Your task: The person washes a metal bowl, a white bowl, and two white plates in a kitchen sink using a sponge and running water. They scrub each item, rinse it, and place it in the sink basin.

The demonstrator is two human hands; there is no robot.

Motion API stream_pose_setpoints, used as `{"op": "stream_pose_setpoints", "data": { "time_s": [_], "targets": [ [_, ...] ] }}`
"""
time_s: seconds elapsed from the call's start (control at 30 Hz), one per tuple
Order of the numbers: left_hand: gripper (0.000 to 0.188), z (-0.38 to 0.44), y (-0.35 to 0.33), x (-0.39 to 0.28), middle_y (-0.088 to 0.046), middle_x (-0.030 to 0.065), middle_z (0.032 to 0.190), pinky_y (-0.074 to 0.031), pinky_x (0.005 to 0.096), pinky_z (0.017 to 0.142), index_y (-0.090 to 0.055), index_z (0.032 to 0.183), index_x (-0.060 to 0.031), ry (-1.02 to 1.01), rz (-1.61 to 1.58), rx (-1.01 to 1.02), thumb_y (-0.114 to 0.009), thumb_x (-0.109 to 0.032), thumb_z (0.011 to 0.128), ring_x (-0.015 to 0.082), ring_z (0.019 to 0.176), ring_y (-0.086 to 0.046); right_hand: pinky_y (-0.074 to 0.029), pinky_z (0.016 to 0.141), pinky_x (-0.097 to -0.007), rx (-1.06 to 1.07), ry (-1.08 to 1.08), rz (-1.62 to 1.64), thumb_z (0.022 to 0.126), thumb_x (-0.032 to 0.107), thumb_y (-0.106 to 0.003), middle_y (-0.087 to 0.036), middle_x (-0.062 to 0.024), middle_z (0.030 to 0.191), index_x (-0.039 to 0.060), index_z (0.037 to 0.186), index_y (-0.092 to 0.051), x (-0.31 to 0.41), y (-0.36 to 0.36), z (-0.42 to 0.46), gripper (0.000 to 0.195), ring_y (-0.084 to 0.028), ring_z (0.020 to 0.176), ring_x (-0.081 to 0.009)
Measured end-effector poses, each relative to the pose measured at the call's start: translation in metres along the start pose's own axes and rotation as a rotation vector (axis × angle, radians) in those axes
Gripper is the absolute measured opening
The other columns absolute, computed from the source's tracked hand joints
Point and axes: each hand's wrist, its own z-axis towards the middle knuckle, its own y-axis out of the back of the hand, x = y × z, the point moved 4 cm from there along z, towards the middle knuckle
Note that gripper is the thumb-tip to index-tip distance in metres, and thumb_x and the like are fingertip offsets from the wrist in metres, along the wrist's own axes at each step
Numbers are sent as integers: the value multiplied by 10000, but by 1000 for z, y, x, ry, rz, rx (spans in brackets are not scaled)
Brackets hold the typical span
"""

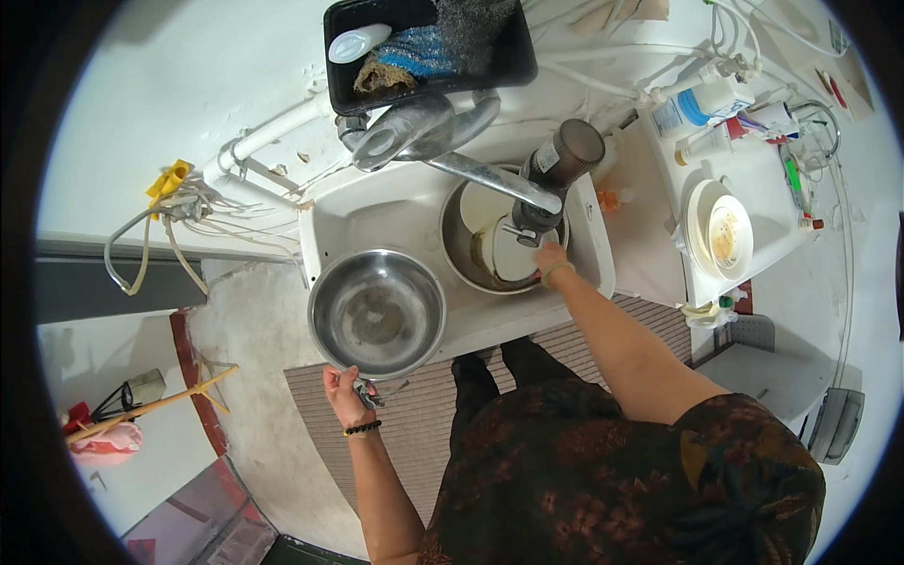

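Note:
At the sink's left front, my left hand [346, 395] grips the rim of a steel basin [378, 318], with a crumpled grey cloth [367, 393] among its fingers. The basin tilts over the front edge of the white sink [487, 321]; a dull patch marks its bottom. My right hand [554, 258] reaches into a second steel basin [459, 258] on the right, close against a white, brown-stained vessel [514, 256]. Its fingers are partly hidden, so its grip is unclear. Another pale round piece [484, 208] lies behind that vessel.
The tap spout [498, 183] and a dark cylinder like a tap water filter [561, 152] overhang the right basin. Above hangs a black tray [339, 92] with scrubbers. Stacked white bowls [727, 236] stand on the right counter [766, 205]. Ribbed matting [417, 424] covers the floor.

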Motion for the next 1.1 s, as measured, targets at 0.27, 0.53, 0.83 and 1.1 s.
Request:
{"op": "stream_pose_setpoints", "data": {
  "time_s": [0.27,0.53,0.83,1.1],
  "targets": [
    [172,-4,-6,-6,-511,3,739,-394,230,353,-434,776,-118,31,-12,23,-563,-8,747,103,557,-469,-429,840,-445,-215,-432,760,806,100,-393,-573,-264,988,-32,940,-586,38,48,0,270,-537,951,-418],
    [178,-2,2,-5,-519,1,738,-396,233,356,-432,775,-120,12,-22,57,-566,-5,753,101,564,-471,-411,856,-466,-121,-630,754,847,149,-347,-551,-282,1048,-25,1012,-542,80,139,-39,309,-507,1002,-442],
    [187,0,-6,-7,-492,-4,670,-377,236,348,-418,754,-122,9,-44,60,-577,-24,751,108,471,-440,-442,840,-437,-218,-433,382,858,92,-368,-579,-267,986,-17,1086,-486,25,55,-14,279,-551,948,-420],
    [194,4,0,-6,-490,5,666,-372,242,346,-414,757,-125,39,-69,56,-583,-31,747,133,424,-430,-522,748,-452,-270,-520,1019,804,21,-419,-533,-191,1086,5,1165,-439,-3,52,-41,362,-577,911,-364]
  ]
}}
